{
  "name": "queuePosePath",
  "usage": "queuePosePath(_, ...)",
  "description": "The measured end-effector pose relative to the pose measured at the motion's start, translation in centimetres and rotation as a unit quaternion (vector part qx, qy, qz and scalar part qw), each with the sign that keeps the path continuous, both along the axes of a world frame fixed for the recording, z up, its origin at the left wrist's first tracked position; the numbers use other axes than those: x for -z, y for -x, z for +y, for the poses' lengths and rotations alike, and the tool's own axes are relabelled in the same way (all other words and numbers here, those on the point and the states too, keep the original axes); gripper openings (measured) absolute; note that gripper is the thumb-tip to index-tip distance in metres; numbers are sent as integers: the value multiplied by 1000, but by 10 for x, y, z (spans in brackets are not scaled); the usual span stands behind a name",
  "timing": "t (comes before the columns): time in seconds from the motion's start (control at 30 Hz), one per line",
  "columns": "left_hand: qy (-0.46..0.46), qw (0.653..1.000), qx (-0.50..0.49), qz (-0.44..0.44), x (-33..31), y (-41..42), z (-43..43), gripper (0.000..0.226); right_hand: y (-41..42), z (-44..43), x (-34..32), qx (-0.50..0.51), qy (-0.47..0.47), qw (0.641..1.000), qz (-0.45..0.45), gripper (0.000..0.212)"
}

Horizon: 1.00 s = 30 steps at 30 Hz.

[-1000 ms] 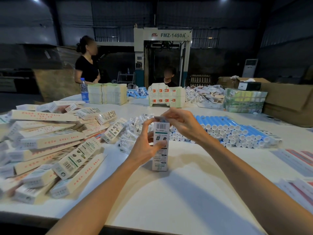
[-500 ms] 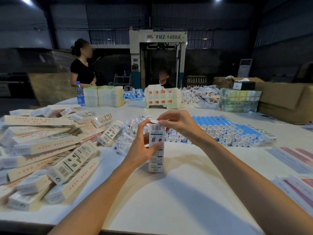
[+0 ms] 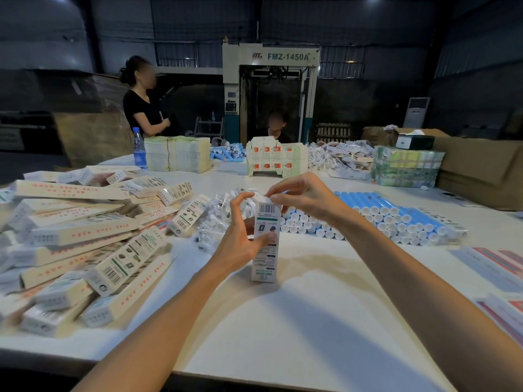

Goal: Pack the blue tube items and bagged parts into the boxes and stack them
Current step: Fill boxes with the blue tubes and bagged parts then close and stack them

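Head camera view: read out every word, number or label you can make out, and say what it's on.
"FMZ-1450A": on the header of the machine at the back.
Barcode and print on the upright box: too small to read.
Red characters and barcodes on the pile of boxes at the left: blurred.
Label on the bottle: unreadable.

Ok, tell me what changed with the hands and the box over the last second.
The right hand, earlier curled over the top of the upright box, now pinches its white top flap with the fingertips. Unchanged: the left hand grips the box standing on the table; blue tubes and the pile of packed boxes lie where they were.
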<state>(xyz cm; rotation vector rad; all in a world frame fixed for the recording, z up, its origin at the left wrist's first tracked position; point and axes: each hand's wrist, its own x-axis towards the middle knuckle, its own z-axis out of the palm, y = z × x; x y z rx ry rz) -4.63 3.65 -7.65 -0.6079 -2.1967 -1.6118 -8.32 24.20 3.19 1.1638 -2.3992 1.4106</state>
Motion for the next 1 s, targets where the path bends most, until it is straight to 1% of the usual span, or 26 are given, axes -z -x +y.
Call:
queuePosePath(0.13,17,1000,-2,12,0,0,1,99,0,3,-2,0,-20,1000,15,15)
queuePosePath(0.3,40,999,-4,32,0,1,0,76,-2,-2,-6,-8,-11,1000,20,13)
queuePosePath(0.4,51,998,-16,40,-1,2,0,71,-2,-4,0,5,-1,1000,26,14)
queuePosePath(0.5,61,996,-34,47,-2,0,0,67,-3,-7,6,37,2,998,57,14)
queuePosePath(0.7,83,993,-56,54,-9,-5,-1,66,-8,-2,8,31,-21,996,81,17)
queuePosePath(0.87,93,993,-48,64,-11,-10,0,66,-13,-2,17,34,-2,997,75,16)
queuePosePath(0.93,81,994,-39,59,-12,-13,0,70,-14,-3,22,38,16,997,70,18)
queuePosePath(1.0,64,996,-31,49,-14,-16,0,79,-14,-3,28,45,31,995,79,19)
